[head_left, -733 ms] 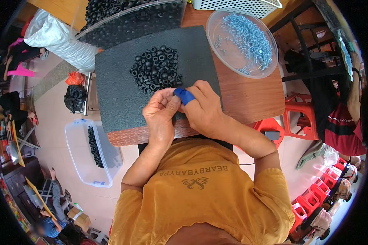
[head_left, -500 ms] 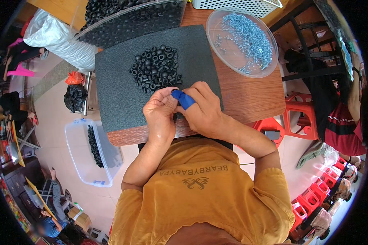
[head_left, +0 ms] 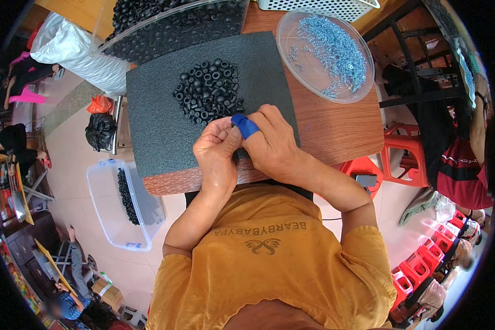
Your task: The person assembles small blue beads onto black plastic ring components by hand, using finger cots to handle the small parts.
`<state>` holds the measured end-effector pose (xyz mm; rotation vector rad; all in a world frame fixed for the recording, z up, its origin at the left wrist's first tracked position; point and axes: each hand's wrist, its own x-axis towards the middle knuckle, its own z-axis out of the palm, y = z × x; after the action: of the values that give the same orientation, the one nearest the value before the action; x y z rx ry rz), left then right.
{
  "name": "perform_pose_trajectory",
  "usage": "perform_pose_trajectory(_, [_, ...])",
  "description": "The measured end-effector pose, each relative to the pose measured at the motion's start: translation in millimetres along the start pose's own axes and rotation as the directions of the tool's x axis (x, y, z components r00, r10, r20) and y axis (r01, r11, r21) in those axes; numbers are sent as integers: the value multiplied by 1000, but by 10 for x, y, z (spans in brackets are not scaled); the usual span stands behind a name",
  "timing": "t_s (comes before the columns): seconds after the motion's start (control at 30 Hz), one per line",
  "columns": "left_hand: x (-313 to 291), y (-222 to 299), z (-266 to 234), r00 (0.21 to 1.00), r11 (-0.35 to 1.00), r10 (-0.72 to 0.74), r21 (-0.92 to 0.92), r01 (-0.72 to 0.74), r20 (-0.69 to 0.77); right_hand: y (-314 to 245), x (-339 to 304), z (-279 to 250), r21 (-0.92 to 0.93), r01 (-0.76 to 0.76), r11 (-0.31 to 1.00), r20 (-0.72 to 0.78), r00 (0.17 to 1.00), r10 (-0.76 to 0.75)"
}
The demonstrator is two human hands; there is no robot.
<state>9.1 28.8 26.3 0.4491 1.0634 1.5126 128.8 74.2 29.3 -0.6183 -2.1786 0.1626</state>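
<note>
Over the near part of the dark grey mat (head_left: 159, 126), my two hands meet fingertip to fingertip. My left hand (head_left: 215, 147) is closed in a pinch with its thumb against the right fingers. My right hand (head_left: 275, 144) is also closed, its index finger wrapped in blue tape (head_left: 245, 126). Whatever the fingertips hold is hidden between them. Just beyond lies a pile of small black round cap-like parts (head_left: 208, 88), some showing hollow ends. To the right, a round clear plastic tray (head_left: 297, 77) bears a heap of small bluish metal screw-like pieces (head_left: 338, 55).
A large clear bin (head_left: 170, 33) full of black parts stands at the far left of the wooden table (head_left: 335, 129). A white perforated basket (head_left: 324, 5) is behind the tray. On the floor sit a clear box (head_left: 105, 214) and red stools (head_left: 407, 157). Other people are nearby.
My right hand has risen slightly, and its taped index finger has shifted against the left fingertips. My left hand has barely moved. The pile and tray look the same.
</note>
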Motion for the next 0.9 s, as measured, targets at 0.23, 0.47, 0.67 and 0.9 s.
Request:
perform_pose_trajectory(0.23, [21,46,-25,993,985,-84,-145,95,78,13,-5,-26,117,-7,993,-61,998,14])
perform_pose_trajectory(0.47, [-35,80,32,998,999,-20,-42,22,61,47,-18,15,21,59,998,-101,993,-56])
perform_pose_trajectory(0.67, [56,-10,-122,990,986,-111,-113,120,81,-5,-6,28,-31,88,996,-45,995,-89])
perform_pose_trajectory(0.9, [33,57,-26,989,979,-144,-144,147,28,25,-51,-23,61,48,997,-85,995,-43])
